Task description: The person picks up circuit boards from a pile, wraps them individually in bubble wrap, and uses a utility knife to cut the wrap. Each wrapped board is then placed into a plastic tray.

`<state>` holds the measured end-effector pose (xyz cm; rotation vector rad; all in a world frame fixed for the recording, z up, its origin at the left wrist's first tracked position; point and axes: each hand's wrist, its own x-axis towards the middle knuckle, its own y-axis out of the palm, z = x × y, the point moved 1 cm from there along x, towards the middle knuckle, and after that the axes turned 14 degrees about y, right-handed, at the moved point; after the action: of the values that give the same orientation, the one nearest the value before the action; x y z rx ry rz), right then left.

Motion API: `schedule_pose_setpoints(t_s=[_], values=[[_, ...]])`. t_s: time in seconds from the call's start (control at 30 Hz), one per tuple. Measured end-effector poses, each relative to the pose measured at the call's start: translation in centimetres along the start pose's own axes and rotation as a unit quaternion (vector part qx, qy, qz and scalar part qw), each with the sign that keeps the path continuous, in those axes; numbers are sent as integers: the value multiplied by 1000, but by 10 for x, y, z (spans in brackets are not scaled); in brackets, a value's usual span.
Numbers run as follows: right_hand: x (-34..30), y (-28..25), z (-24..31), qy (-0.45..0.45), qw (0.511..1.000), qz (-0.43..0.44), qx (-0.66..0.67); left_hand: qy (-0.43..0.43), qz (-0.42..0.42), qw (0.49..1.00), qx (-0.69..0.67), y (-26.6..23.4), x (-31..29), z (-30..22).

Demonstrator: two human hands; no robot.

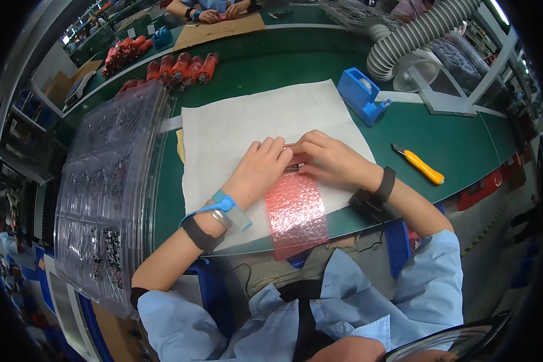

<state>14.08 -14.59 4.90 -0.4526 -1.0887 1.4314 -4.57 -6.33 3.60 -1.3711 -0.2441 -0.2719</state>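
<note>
A strip of pink bubble wrap (297, 208) lies over a white sheet (223, 133), and its near end hangs past the table's front edge. My left hand (264, 164) is closed on the left side of the strip's far end, fingers curled. From the right, my right hand (329, 155) pinches the same end, its fingertips nearly meeting the left ones. A small dark item shows between the fingers, at the folded edge of the wrap. Its kind cannot be made out, being mostly covered by the hands.
Stacked clear plastic trays (105, 181) with small parts stand at left. Red wrapped bundles (184, 69) lie beyond them. On the right are a blue tape dispenser (362, 96), a yellow utility knife (424, 168) and a grey flexible duct (416, 42). A co-worker's hands (217, 15) appear across the table.
</note>
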Motion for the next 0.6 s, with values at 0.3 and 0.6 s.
schedule_pose_setpoints(t_s=[0.3, 0.6], values=[[-17, 2, 3, -67, 988, 27, -137, -119, -119, 895, -414, -1, -9, 1], [-15, -20, 7, 93, 995, 17, 27, -3, -18, 982, -187, -10, -4, -18]])
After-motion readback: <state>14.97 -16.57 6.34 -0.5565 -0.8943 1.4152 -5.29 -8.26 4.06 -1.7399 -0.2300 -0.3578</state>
